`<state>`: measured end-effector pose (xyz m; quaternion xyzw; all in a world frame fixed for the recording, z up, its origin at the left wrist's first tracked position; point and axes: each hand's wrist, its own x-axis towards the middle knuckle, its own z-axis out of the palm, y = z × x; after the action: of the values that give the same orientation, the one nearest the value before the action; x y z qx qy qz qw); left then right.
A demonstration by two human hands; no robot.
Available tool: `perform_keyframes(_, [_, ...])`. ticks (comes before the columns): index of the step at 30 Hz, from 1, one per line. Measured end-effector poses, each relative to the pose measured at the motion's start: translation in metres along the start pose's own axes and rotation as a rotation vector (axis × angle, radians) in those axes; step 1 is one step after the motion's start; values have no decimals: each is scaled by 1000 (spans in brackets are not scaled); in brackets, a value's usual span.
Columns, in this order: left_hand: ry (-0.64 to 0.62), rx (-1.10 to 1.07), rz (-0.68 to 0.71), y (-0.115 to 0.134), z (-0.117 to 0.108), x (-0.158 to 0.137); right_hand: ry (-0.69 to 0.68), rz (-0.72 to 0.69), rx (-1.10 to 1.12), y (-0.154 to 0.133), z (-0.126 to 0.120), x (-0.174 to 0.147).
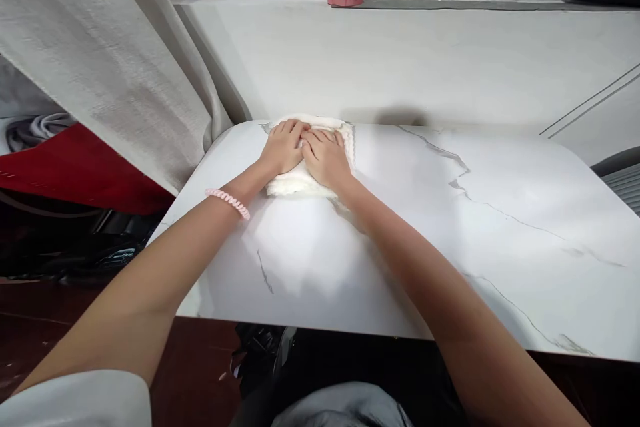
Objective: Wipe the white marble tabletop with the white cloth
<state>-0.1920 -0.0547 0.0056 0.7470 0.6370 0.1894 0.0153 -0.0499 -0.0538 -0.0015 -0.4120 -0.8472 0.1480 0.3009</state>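
Seemingly, the white cloth (295, 183) lies already folded at the tabletop's (500, 177) back, under left hand (284, 147) and right hand (326, 155), each grip flat, unclenched, though whether folding remains I cannot tell.

Left forearm (197, 260): pale pink band (228, 203), coiled like a phone cord, worn a little below the wrist. White sleeve (83, 400) at the near left, short, wide, with a smooth rounded hem. Right forearm (417, 270) bare, as are left hand (285, 148) and right hand (327, 160). Near middle: greyish-white top (345, 407), softly creased; black cloth (370, 360) over the lap, details lost in shadow.
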Motion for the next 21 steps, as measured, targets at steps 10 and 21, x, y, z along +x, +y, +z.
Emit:
perform_keyframes(10, [42,28,-51,6,24,65,64,93,3,37,-6,38])
perform_keyframes(21, [34,15,-58,51,17,13,25,52,-25,29,-29,-13])
